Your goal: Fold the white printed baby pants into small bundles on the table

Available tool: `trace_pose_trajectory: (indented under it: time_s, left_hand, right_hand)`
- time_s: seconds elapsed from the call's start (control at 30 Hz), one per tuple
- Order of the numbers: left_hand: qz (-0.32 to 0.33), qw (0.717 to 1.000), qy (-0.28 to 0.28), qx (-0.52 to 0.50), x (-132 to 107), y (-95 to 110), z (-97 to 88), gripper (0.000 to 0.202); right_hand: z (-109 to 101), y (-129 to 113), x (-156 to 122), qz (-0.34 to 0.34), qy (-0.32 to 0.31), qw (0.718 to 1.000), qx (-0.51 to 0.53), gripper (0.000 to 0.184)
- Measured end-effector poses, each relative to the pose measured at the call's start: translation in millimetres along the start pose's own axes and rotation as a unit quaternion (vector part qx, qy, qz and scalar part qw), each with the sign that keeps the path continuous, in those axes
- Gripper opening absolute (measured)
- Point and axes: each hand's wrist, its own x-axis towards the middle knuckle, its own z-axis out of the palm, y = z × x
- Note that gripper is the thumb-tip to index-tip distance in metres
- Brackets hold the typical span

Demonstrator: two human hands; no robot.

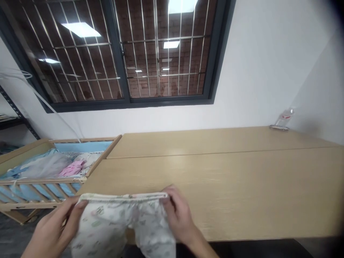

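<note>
A pair of white patterned pants (104, 218) hangs between my two hands at the bottom of the head view, its waistband stretched out flat and level. My left hand (57, 222) pinches the left end of the waistband between thumb and fingers. At the right end, my right hand (178, 215) grips the band the same way. Both legs of the pants drop toward me, with a gap between them, and their lower ends run out of the frame. The waistband is held over the near edge of the wooden table (228, 186).
Left of the table stands a wooden crib (88, 172) with blue lining, holding a pink cloth (72, 168) and other fabrics. A clear plastic bottle (285, 116) stands in the far right corner. Behind is a barred window (126, 104). A white cable (51, 107) hangs down the wall.
</note>
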Motion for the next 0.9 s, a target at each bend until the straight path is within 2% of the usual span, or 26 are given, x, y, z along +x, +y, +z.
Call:
trace_pose_trajectory:
  time_s: [0.1, 0.2, 0.33, 0.43, 0.5, 0.57, 0.7, 0.8, 0.9]
  left_hand:
    - [0.007, 0.999, -0.005, -0.049, 35.4, 38.5, 23.6, 0.037]
    - [0.012, 0.996, -0.079, -0.041, 72.3, 70.7, 58.3, 0.04]
    - [0.041, 0.974, -0.216, 0.061, 106.0, 87.9, 124.1, 0.042]
    - [0.07, 0.959, -0.264, 0.075, 116.7, 90.5, 171.2, 0.039]
    - [0.07, 0.958, -0.266, 0.081, 118.9, 91.6, 193.6, 0.036]
    - [0.065, 0.959, -0.259, 0.091, 117.5, 93.0, 207.1, 0.035]
    - [0.073, 0.963, -0.238, 0.101, 100.1, 96.8, 216.3, 0.041]
    - [0.126, 0.959, -0.243, 0.079, 76.2, 96.6, 223.4, 0.049]
    - [0.154, 0.955, -0.241, 0.074, 55.9, 90.8, 239.7, 0.061]
  right_hand:
    - [-33.9, 8.1, 36.0, 0.009, 0.015, 0.997, -0.069, 0.023]
    - [-51.6, 41.4, 63.2, 0.044, 0.016, 0.989, -0.143, 0.026]
    - [-58.4, 110.6, 80.2, 0.102, -0.042, 0.966, -0.233, 0.031]
    - [-55.8, 158.4, 79.4, 0.148, -0.094, 0.934, -0.311, 0.029]
    - [-53.0, 179.9, 76.4, 0.179, -0.113, 0.913, -0.349, 0.025]
    - [-51.2, 191.0, 73.4, 0.198, -0.111, 0.902, -0.368, 0.021]
    - [-55.0, 189.8, 68.0, 0.164, -0.088, 0.905, -0.382, 0.032]
    - [-62.1, 183.9, 61.7, 0.091, -0.164, 0.913, -0.363, 0.034]
    - [-67.5, 185.2, 54.6, 0.049, -0.24, 0.904, -0.349, 0.037]
